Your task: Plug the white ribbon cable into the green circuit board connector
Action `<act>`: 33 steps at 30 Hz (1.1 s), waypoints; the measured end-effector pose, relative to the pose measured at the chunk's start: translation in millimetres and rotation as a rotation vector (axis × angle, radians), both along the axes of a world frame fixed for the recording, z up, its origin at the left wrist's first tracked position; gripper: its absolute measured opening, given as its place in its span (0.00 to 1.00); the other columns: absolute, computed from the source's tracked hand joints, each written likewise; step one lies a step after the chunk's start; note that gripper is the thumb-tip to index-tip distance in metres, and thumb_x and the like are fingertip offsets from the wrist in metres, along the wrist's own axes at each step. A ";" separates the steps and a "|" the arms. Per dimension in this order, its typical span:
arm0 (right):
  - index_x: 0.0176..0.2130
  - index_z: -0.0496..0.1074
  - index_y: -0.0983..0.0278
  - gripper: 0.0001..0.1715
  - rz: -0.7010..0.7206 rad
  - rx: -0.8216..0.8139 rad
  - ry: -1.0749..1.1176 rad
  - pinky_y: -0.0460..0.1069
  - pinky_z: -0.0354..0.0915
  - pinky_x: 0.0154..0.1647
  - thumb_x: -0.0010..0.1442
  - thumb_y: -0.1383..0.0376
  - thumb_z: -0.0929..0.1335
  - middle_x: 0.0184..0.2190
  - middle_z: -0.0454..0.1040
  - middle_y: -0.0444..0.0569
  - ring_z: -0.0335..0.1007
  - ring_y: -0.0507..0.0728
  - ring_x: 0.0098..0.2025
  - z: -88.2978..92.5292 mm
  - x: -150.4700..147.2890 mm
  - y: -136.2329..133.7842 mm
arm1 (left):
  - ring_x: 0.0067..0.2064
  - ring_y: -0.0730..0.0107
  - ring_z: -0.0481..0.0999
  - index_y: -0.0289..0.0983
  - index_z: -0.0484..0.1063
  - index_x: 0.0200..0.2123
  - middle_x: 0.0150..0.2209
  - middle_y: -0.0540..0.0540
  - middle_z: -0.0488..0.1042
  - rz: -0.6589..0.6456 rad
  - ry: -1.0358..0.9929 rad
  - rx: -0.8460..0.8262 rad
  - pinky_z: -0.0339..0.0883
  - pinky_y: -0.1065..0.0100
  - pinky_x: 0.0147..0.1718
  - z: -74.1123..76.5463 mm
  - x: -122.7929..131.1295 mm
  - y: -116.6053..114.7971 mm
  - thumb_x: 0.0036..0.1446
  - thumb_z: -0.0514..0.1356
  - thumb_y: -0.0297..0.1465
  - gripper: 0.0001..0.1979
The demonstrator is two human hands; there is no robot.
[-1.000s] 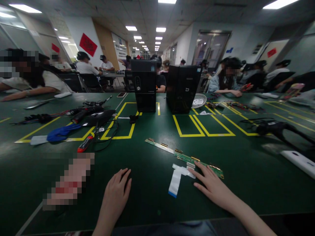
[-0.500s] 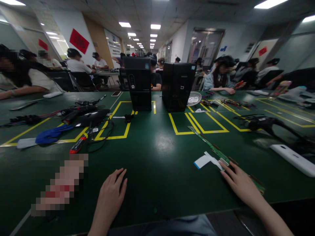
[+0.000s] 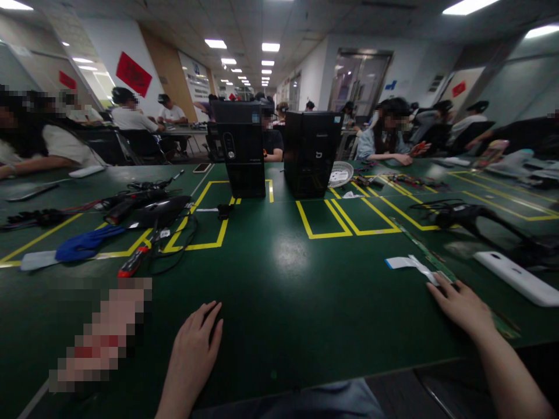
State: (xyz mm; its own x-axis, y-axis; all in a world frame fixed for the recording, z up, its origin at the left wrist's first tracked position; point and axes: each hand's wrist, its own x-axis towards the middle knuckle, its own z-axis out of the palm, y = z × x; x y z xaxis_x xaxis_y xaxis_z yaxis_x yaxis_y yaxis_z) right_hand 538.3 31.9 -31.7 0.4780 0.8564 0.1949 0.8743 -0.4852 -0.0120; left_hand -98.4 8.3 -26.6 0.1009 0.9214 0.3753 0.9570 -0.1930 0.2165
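Observation:
My left hand [image 3: 196, 343] lies palm down on the green table [image 3: 279, 326], fingers stretched out and slightly apart, holding nothing. At the right, my right hand [image 3: 463, 305] rests over a long, narrow green circuit board [image 3: 421, 247], its fingers extended and touching the board. Part of the board is hidden under that hand; its near end shows beyond the wrist. A white flat ribbon cable [image 3: 404, 262] with a blue end sticks out to the left of the board near my fingertips.
Two black computer towers [image 3: 244, 151] stand ahead. At left lie a red-and-black screwdriver [image 3: 133, 262], a blue glove [image 3: 87, 243], cables and a blurred-out item [image 3: 105, 337]. A white case [image 3: 517, 278] and black arm-like part [image 3: 476, 224] are at right. Several people sit beyond.
My right hand has moved right, and the circuit board with its ribbon cable has slid the same way. My left hand stays in place; the view has shifted slightly.

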 end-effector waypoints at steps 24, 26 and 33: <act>0.65 0.61 0.61 0.41 -0.199 -0.071 0.206 0.67 0.53 0.51 0.64 0.43 0.52 0.64 0.55 0.69 0.52 0.74 0.64 31.4 6.3 11.8 | 0.56 0.51 0.71 0.34 0.71 0.55 0.54 0.36 0.72 0.010 0.006 -0.004 0.67 0.51 0.53 0.5 1.4 -1.6 0.65 0.47 0.39 0.23; 0.65 0.60 0.62 0.43 -0.201 -0.090 0.210 0.67 0.53 0.52 0.64 0.42 0.50 0.64 0.53 0.69 0.51 0.74 0.65 31.1 6.6 11.9 | 0.56 0.51 0.70 0.35 0.71 0.55 0.54 0.37 0.72 0.019 0.013 -0.008 0.67 0.51 0.54 0.5 1.8 -1.7 0.65 0.47 0.39 0.24; 0.62 0.62 0.64 0.42 -0.229 -0.095 0.109 0.66 0.55 0.55 0.64 0.45 0.47 0.63 0.56 0.67 0.54 0.72 0.64 15.2 13.8 17.4 | 0.55 0.50 0.71 0.31 0.71 0.55 0.54 0.35 0.72 0.011 0.026 -0.019 0.67 0.49 0.53 -1.1 1.4 -0.7 0.66 0.46 0.39 0.25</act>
